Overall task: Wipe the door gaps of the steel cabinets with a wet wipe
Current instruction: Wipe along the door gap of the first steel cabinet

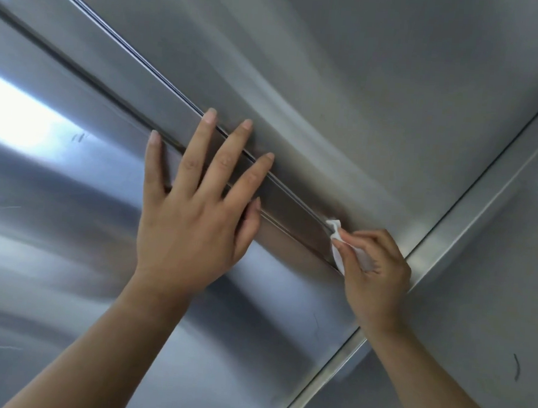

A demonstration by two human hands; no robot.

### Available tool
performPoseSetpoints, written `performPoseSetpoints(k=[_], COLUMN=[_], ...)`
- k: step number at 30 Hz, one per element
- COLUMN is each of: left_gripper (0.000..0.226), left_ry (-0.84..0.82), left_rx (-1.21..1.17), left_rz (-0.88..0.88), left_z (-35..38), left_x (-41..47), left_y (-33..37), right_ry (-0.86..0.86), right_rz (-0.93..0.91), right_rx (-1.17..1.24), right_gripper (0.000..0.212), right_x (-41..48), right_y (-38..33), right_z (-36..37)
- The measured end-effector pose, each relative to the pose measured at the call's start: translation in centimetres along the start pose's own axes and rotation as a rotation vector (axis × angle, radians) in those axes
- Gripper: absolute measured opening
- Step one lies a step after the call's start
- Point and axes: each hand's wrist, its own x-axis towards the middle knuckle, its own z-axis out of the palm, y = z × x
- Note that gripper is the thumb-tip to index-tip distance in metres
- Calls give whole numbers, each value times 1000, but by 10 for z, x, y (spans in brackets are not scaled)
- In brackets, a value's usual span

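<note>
Door gap [129, 47], wiping: left hand [194, 205] flat, fingers spread, bracing door [54, 204]; right hand [374, 268] pinches wet wipe [335, 237], best kept pressed into the groove.

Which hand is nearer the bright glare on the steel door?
Left. The left hand lies flat just right of the glare; the right hand pinches the wet wipe farther right.

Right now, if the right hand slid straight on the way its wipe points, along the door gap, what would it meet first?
Probably the left hand: its fingers lie across the gap ahead of the wipe held by the right hand.
</note>
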Motion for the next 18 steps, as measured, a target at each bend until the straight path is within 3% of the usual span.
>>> performPoseSetpoints(k=[6, 12, 18], left_gripper=[40, 42, 41], left_ry=[-2, -5, 18], left_rx=[-24, -25, -35], left_rz=[7, 6, 10], left_z=[0, 0, 0], left_x=[0, -1, -1], left_y=[-1, -1, -1], right_ry=[-50, -85, -119], right_rz=[-117, -152, -169], right_rx=[73, 51, 45], right_gripper=[13, 27, 22], right_x=[16, 20, 20], right_y=[-30, -33, -31], right_z=[11, 9, 8])
